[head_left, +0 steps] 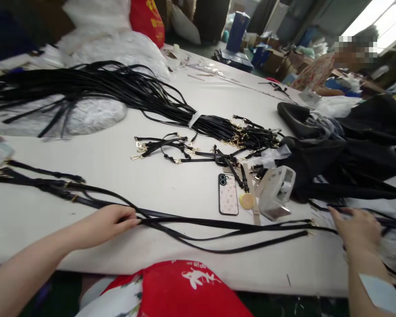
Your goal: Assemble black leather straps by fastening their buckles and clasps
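Several long black straps (218,223) with metal ends lie across the front of the white table (119,255). My left hand (114,222) pinches a black strap between thumb and fingers, left of the middle. Far to the right, my right hand (359,229) is closed over the end of a black strap, its fingertips partly hidden. A phone in a pink case (228,194), a round yellow disc (247,200) and a clear-lidded white box (277,193) sit behind the straps. Short straps with gold clasps (161,146) lie farther back.
A large bundle of black straps (119,88), tied with a white band (195,119), stretches over the back left. Black bags (343,163) are heaped at the right. White plastic-wrapped packs (112,48) stand at the back. A person (320,72) is at the far right.
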Motion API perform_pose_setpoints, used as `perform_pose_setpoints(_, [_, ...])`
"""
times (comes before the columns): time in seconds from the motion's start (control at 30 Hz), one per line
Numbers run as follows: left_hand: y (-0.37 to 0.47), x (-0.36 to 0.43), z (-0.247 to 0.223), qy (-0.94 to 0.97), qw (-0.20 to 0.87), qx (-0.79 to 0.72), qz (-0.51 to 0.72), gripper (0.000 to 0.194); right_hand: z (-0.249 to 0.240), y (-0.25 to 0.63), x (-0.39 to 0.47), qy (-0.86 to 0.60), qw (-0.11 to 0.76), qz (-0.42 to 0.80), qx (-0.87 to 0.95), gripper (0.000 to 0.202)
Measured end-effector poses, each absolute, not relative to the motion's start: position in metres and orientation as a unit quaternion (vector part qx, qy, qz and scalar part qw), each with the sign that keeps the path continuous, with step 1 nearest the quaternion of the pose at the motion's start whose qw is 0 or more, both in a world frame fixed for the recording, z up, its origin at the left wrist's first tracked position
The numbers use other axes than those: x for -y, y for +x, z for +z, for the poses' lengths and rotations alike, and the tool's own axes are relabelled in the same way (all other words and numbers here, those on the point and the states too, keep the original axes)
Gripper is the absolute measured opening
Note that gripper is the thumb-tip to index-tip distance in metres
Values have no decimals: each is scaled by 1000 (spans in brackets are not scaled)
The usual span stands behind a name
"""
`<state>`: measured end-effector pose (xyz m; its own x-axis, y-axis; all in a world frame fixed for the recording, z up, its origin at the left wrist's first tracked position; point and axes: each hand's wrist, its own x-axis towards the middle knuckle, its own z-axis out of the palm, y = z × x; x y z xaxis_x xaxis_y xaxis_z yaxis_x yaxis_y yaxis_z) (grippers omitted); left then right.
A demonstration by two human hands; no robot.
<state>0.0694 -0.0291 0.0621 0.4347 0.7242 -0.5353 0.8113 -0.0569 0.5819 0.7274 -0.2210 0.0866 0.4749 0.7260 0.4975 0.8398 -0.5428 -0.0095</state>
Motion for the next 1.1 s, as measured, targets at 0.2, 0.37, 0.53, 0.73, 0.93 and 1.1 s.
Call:
perform_pose_setpoints(0.2, [144, 50, 57, 753, 467, -459, -57, 30, 57, 506, 163, -689, 372, -109, 613, 22])
perform_pose_setpoints(0.37, [188, 65, 54, 774, 467, -428, 1, 17, 18, 351, 136, -529, 330, 214, 752, 41])
perform_pose_setpoints(0.53, [139, 46, 68, 750, 492, -442, 14, 25, 5, 354, 114, -558, 325, 292, 705, 21])
perform_pose_setpoints(0.73, [109, 52, 62, 766, 468, -441, 18, 19, -9, 340, 111, -483, 307, 275, 772, 21])
perform_pose_setpoints(0.93, [136, 22, 54, 851, 382, -361, 10, 17, -34, 320, 110, -465, 252, 372, 763, 20])
perform_pose_setpoints(1.1, [154, -67, 53, 887, 150, -421, 115, 36, -22, 327, 100, -494, 232, 450, 706, 21])
